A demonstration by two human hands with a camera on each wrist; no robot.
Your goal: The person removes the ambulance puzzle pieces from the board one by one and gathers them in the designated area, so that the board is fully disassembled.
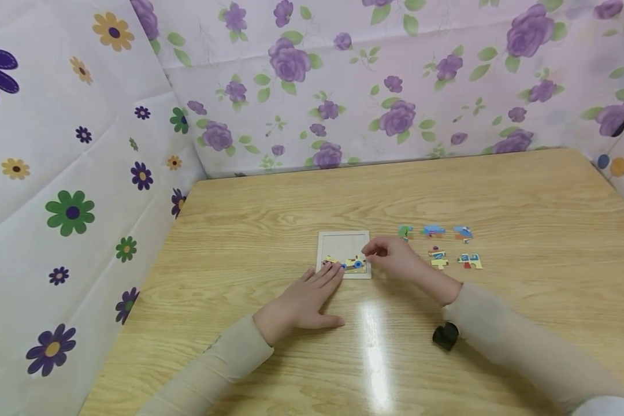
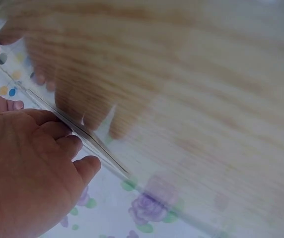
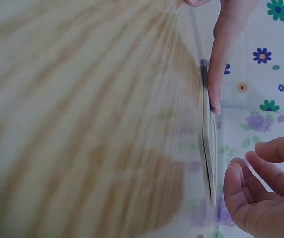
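Puzzle tray (image 1: 343,245), frame centre; pieces (image 1: 355,263) along its bottom. Left hand (image 1: 311,298): fingers straight, resting there. Right hand (image 1: 397,259): loosely curved, nothing visibly held. Risk: dragging left fingers could dislodge pieces.

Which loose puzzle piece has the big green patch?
The left-end piece of the far row, the loose one nearest the pale frame. The other loose pieces look mostly blue or yellow instead.

No lettering, brand or number can be read; a small dark mark (image 1: 211,344) on the left sleeve (image 1: 234,355) is illegible.
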